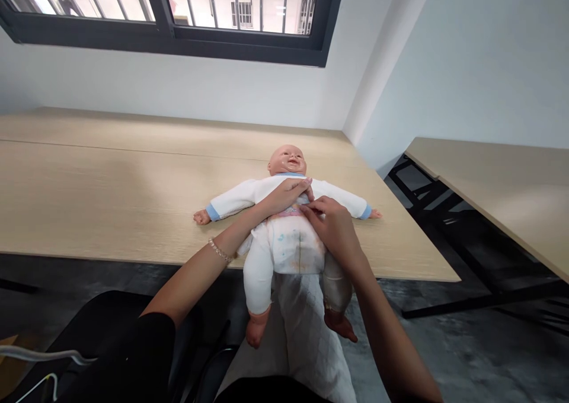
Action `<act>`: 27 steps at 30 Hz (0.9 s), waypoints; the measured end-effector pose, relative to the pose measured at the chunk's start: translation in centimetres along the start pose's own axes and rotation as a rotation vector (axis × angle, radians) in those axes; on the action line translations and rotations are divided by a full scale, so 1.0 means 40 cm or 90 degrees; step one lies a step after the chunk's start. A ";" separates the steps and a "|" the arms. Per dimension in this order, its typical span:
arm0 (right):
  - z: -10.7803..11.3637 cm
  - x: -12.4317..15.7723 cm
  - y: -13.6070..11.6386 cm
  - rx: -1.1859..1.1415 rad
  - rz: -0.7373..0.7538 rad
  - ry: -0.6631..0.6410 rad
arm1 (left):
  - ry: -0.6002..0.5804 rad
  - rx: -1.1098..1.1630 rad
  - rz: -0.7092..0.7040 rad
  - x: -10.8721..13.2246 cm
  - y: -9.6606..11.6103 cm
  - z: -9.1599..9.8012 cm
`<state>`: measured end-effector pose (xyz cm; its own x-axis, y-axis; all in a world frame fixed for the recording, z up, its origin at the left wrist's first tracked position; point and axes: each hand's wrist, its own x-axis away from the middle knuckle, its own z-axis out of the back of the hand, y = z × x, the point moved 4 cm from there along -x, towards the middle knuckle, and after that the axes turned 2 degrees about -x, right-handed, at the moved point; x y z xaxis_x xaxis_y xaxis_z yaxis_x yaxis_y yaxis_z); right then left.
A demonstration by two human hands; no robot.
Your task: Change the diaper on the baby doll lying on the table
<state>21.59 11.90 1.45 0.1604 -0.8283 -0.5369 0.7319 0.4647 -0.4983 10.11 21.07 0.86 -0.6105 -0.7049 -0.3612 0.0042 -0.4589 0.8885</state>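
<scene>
One bald plastic baby doll (288, 237) is face-up on the light wood-grain table (111, 201), arms out left and right, legs dangling off the near edge. Left hand (288, 192) lies across its white, blue-cuffed fabric top (269, 185), can't tell if that grip's got any cloth. Right hand (333, 219) has thumb and fingertips close together at the waistband of its stained white diaper (299, 253), can't tell if they're pinching it.
</scene>
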 end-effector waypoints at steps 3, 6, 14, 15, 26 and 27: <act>0.000 0.002 -0.012 0.018 0.020 -0.017 | -0.011 -0.009 0.006 0.005 -0.002 -0.004; -0.006 0.009 -0.041 0.031 0.029 -0.041 | -0.017 -0.007 0.008 0.010 0.002 -0.009; -0.061 0.082 -0.113 0.224 0.021 -0.039 | 0.045 -0.157 -0.034 0.039 0.045 0.027; -0.065 0.090 -0.115 0.234 0.024 -0.038 | 0.056 -0.197 -0.034 0.060 0.057 0.035; -0.055 0.095 -0.104 0.210 -0.009 -0.091 | 0.225 -0.386 0.034 0.376 0.085 0.077; -0.053 0.095 -0.103 0.203 -0.012 -0.094 | 0.245 -0.404 0.053 0.394 0.068 0.088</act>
<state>17.78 7.50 0.03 0.2213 -0.8832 -0.4134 0.9020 0.3466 -0.2576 -2.27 10.62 -1.42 -0.2675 -0.8372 -0.4769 0.5664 -0.5371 0.6251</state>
